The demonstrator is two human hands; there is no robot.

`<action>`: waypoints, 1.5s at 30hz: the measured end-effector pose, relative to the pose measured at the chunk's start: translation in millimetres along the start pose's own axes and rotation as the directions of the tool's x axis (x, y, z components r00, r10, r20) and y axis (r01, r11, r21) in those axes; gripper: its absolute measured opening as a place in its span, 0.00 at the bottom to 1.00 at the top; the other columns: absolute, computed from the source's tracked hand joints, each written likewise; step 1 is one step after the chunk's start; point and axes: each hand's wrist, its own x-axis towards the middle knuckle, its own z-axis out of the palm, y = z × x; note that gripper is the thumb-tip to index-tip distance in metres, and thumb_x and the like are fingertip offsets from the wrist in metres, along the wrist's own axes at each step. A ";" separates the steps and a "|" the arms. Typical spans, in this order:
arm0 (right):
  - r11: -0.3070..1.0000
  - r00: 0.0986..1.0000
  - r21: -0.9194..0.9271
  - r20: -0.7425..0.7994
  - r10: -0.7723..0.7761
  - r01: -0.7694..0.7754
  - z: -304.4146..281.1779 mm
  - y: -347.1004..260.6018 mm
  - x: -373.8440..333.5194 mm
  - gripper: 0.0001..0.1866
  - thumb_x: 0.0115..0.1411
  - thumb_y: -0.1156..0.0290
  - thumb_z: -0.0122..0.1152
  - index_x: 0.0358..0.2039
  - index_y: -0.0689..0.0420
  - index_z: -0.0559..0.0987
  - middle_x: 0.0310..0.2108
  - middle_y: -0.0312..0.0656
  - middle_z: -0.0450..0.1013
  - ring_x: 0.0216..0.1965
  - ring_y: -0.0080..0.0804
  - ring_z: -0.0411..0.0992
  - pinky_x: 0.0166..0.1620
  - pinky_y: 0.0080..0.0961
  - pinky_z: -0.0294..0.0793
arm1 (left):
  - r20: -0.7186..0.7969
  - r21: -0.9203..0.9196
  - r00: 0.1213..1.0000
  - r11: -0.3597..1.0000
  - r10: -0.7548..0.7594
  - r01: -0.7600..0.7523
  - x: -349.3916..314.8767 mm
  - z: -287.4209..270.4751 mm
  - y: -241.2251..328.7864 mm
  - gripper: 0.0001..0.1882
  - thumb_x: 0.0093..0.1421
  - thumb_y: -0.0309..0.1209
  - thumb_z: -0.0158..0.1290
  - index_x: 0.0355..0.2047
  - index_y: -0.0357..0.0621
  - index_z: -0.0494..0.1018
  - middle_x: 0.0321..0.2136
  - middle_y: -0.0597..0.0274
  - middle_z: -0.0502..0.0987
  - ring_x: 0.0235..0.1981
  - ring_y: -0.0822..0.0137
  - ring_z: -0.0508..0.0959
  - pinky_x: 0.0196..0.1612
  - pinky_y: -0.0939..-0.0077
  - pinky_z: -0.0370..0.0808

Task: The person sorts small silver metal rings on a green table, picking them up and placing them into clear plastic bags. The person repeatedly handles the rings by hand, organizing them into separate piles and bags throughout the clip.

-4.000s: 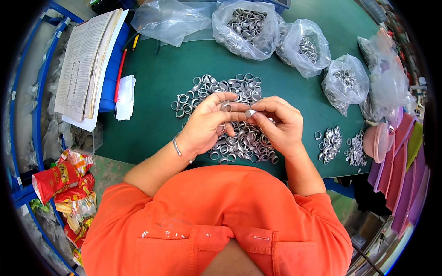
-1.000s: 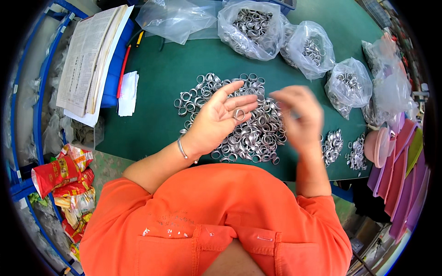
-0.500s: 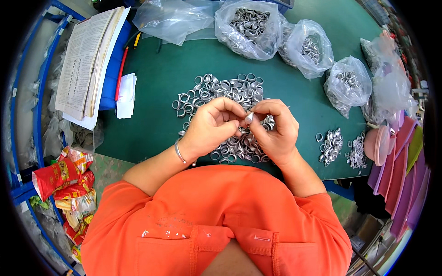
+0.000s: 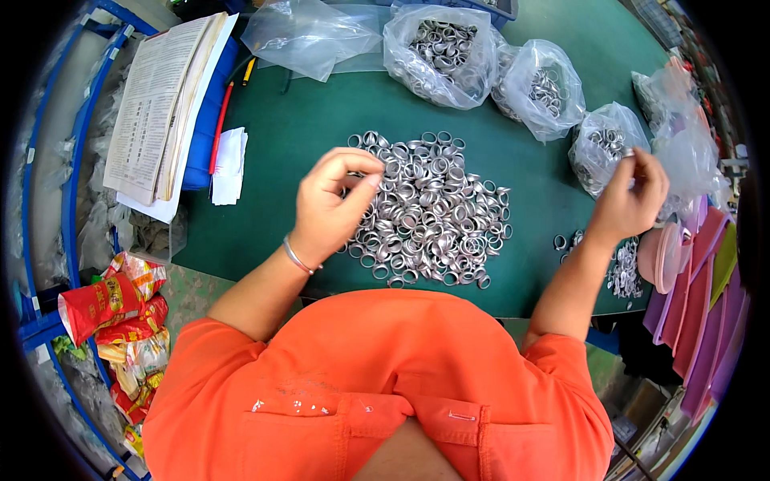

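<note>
A broad heap of silver-grey metal rings (image 4: 429, 216) lies on the green table in front of me. At the heap's left edge is my left hand (image 4: 333, 196), its fingers curled and the thumb close to the index finger; whether anything sits between them is hidden. My right hand (image 4: 635, 192) is stretched out to the right, over the edge of a clear plastic bag (image 4: 589, 160) that holds more rings. Its fingertips pinch a ring (image 4: 630, 153), of which only a small bright part shows.
Two larger clear bags of rings, a left one (image 4: 393, 60) and a right one (image 4: 521, 96), stand at the back. Flat small metal pieces (image 4: 624, 272) lie below my right forearm. Pink containers (image 4: 662, 248) are at the right edge; papers (image 4: 156, 112) on a blue bin (image 4: 204, 152) stand left.
My hands were together over the heap with a ring between them. The right hand has moved far right to the bag with it; the left has drawn back a little to the left.
</note>
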 end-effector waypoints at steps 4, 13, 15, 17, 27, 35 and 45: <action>0.994 0.993 -0.101 0.108 0.049 -0.038 -15.9 26.7 -0.3 0.13 0.49 0.85 0.56 0.37 0.63 0.78 0.37 0.45 0.73 0.34 0.35 0.71 0.42 0.29 0.71 | 0.095 0.391 0.995 0.920 -0.019 -0.020 2.7 -33.9 -10.0 0.21 0.52 0.30 0.57 0.46 0.37 0.68 0.50 0.50 0.67 0.51 0.61 0.68 0.53 0.71 0.65; 0.942 0.320 0.335 0.895 -0.311 -0.021 -32.4 -66.1 -98.9 0.50 0.36 0.37 0.65 0.58 0.51 0.63 0.62 0.58 0.46 0.62 0.62 0.44 0.60 0.57 0.44 | 0.468 0.537 0.884 0.787 0.022 -0.304 -2.9 -21.7 -14.4 0.64 0.25 0.59 0.66 0.61 0.46 0.52 0.61 0.45 0.50 0.62 0.43 0.49 0.61 0.49 0.47; 0.943 0.385 0.332 0.875 -0.295 -0.034 -19.1 -74.0 -101.5 0.51 0.36 0.37 0.64 0.58 0.51 0.62 0.61 0.58 0.48 0.61 0.61 0.46 0.59 0.56 0.46 | 0.517 0.501 0.854 0.786 0.063 -0.362 8.6 -9.3 -14.4 0.63 0.25 0.59 0.66 0.61 0.47 0.52 0.60 0.46 0.51 0.62 0.43 0.49 0.60 0.50 0.49; 0.927 0.450 0.374 0.832 -0.324 -0.025 -3.4 -79.0 -102.5 0.51 0.36 0.37 0.64 0.58 0.51 0.63 0.61 0.58 0.49 0.61 0.60 0.48 0.58 0.55 0.47 | 0.583 0.493 0.805 0.740 0.109 -0.458 18.4 1.5 -10.9 0.57 0.28 0.59 0.65 0.59 0.50 0.58 0.60 0.51 0.53 0.60 0.45 0.53 0.59 0.51 0.50; 0.876 0.562 0.464 0.763 -0.320 -0.131 12.3 -84.6 -96.4 0.48 0.34 0.42 0.69 0.54 0.53 0.66 0.57 0.49 0.58 0.58 0.54 0.55 0.57 0.50 0.54 | 0.613 0.467 0.764 0.687 0.202 -0.556 34.0 11.0 -11.2 0.42 0.32 0.56 0.65 0.48 0.50 0.69 0.51 0.58 0.65 0.53 0.51 0.61 0.53 0.55 0.58; 0.892 0.502 0.446 0.789 -0.354 -0.072 -7.4 -79.3 -103.1 0.38 0.44 0.46 0.64 0.52 0.54 0.68 0.59 0.50 0.56 0.61 0.52 0.52 0.59 0.51 0.50 | 0.656 0.515 0.732 0.601 0.184 -0.612 25.3 7.5 -1.1 0.33 0.38 0.48 0.64 0.44 0.48 0.71 0.44 0.55 0.67 0.46 0.51 0.66 0.50 0.58 0.63; 0.869 0.639 0.494 0.666 -0.385 0.008 -28.1 -98.7 -118.6 0.23 0.48 0.55 0.62 0.45 0.48 0.74 0.57 0.43 0.60 0.60 0.42 0.55 0.57 0.55 0.50 | 0.650 0.502 0.720 0.572 0.244 -0.648 30.9 11.4 -4.7 0.22 0.43 0.41 0.63 0.37 0.44 0.73 0.39 0.55 0.70 0.40 0.53 0.70 0.42 0.63 0.69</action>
